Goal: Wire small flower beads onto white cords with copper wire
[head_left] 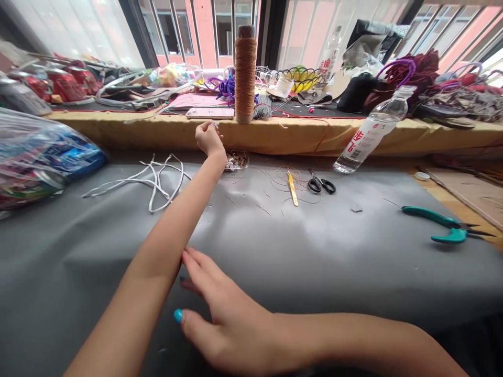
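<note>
My left hand (209,137) is stretched far forward, its fingers curled closed at the edge of the ledge; what they hold, if anything, is hidden. Just beyond it a pale phone (210,113) lies flat, and to its right a tall spool of brown thread (245,76) stands upright. A small clear box of beads (238,160) sits below that wrist, partly covered by it. My right hand (231,309) is open, with fingers extended and thumb apart, its fingertips against or close beside my left forearm. It holds nothing.
White cords (157,183) lie left, beside a plastic-wrapped bundle (43,157). Yellow tweezers (292,188), black-handled scissors (321,185) and loose thread lie mid-table. A water bottle (371,133) leans against the cluttered ledge (157,128). Green-handled pliers (448,225) rest at right.
</note>
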